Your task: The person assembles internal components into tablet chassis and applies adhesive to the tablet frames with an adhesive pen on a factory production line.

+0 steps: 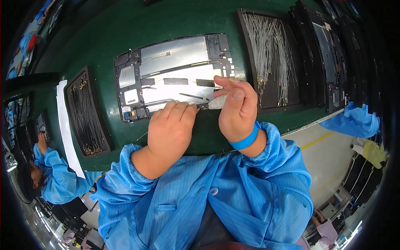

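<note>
As we look down in the head view, the opened device chassis (173,54) lies on the green worktop (166,23), and the step in hand appears to be fine work at its near edge. Our left grip (172,127) curls over that edge; our right grip (238,109), with a white finger cover (216,102), meets it there, though whether either closes on anything we cannot tell. The next move seems to call for steadiness. Dark cables (85,116) and pale cables (266,50) flank the chassis; our hands hide the contact spot.
</note>
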`<state>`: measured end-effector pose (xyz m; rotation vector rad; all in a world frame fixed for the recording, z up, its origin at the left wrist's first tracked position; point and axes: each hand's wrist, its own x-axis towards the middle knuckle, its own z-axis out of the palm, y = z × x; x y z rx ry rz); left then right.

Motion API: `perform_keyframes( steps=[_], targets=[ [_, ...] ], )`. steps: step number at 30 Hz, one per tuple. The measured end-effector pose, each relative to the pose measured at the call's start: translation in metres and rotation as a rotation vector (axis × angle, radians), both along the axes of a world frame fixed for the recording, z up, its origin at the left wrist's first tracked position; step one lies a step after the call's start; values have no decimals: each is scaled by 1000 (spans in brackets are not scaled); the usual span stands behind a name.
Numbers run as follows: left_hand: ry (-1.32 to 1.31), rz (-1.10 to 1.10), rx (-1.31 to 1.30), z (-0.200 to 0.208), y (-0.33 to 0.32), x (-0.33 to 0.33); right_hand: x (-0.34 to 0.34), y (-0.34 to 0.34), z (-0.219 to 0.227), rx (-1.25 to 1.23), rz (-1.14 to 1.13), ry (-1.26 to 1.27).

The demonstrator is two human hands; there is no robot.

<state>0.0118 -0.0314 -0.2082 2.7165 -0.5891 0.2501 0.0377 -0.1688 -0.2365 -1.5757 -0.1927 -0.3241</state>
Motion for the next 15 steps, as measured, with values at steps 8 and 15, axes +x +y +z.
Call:
perform_keyframes(
  steps=[8, 15],
  targets=[
    [24, -13, 68, -1, 2, -2, -1, -1, -3, -26, 55, -41],
    [17, -40, 100, -5, 11, -5, 16, 5, 33, -580, 402, -205]
  ],
)
